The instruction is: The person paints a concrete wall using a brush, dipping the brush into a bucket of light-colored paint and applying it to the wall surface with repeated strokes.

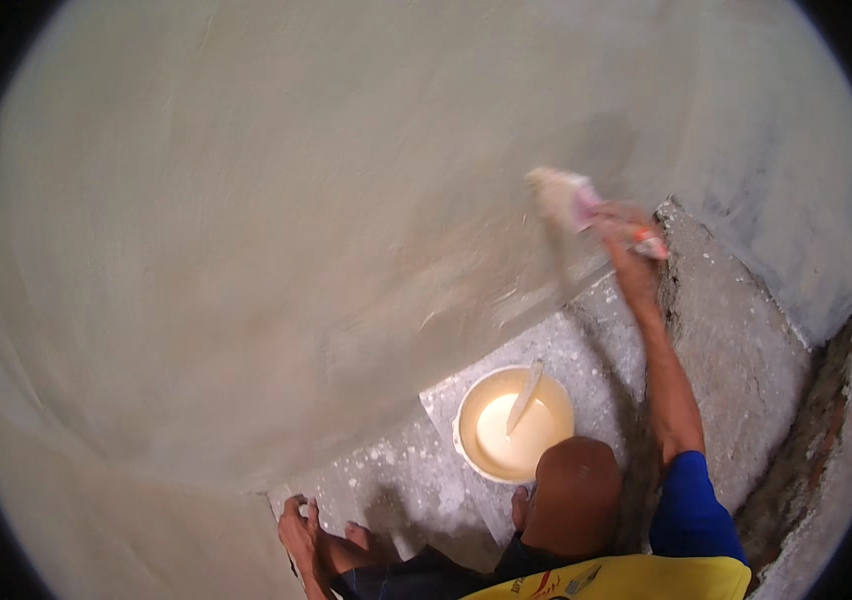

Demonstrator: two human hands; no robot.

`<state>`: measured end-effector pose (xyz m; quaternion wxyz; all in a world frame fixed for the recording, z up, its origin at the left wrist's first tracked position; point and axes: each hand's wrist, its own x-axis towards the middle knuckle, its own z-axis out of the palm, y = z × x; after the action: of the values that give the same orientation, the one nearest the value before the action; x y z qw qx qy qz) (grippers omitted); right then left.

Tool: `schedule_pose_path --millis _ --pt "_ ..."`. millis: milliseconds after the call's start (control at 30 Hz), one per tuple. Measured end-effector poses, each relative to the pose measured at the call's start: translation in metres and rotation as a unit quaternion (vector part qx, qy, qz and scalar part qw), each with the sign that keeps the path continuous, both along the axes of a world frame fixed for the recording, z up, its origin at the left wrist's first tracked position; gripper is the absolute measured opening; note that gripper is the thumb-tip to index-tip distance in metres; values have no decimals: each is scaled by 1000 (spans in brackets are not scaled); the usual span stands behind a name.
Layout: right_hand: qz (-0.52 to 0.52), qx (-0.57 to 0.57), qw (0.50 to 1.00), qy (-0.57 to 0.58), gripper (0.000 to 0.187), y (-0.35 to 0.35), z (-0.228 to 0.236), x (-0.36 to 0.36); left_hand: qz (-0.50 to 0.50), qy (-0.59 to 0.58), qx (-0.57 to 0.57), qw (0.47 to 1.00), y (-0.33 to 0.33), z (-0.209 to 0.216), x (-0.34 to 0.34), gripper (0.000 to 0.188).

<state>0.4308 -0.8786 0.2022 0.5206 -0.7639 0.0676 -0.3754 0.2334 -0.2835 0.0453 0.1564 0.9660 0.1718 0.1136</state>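
My right hand (626, 222) is stretched up and out, gripping a wide paintbrush (584, 202) whose pale bristles are at the plastered wall (276, 220). Motion blurs the brush and the fingers. A red and white handle end sticks out behind the hand. Down at the lower left, my left hand (298, 530) rests beside my leg, near the foot of the wall, with loosely bent fingers and nothing visible in them. Between my arms stands a round cream tub (461, 430) with pale liquid paint inside. A flat whitish stick (525, 395) leans in the tub against its far rim.
The tub sits on a paint-spattered grey step (426, 480), close to my bent knee (576, 490) and foot. To the right, rough-edged concrete steps (736, 350) border the wall. A dark broken groove (806, 450) runs along the lower right.
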Motion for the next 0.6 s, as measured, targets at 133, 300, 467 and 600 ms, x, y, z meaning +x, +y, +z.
schedule_pose_path --millis 133,300,467,600 --pt "41 -14 994 -101 16 -25 15 -34 6 0 -6 1000 0 8 0 29" --pt "390 -49 905 164 14 35 -7 -62 6 -12 -21 1000 -1 9 1 29" --pt "450 -338 758 328 15 120 -121 -48 -14 -33 -31 999 7 4 2 29" --pt "472 -359 732 336 14 132 -196 -53 18 -19 -62 998 11 10 -1 30"
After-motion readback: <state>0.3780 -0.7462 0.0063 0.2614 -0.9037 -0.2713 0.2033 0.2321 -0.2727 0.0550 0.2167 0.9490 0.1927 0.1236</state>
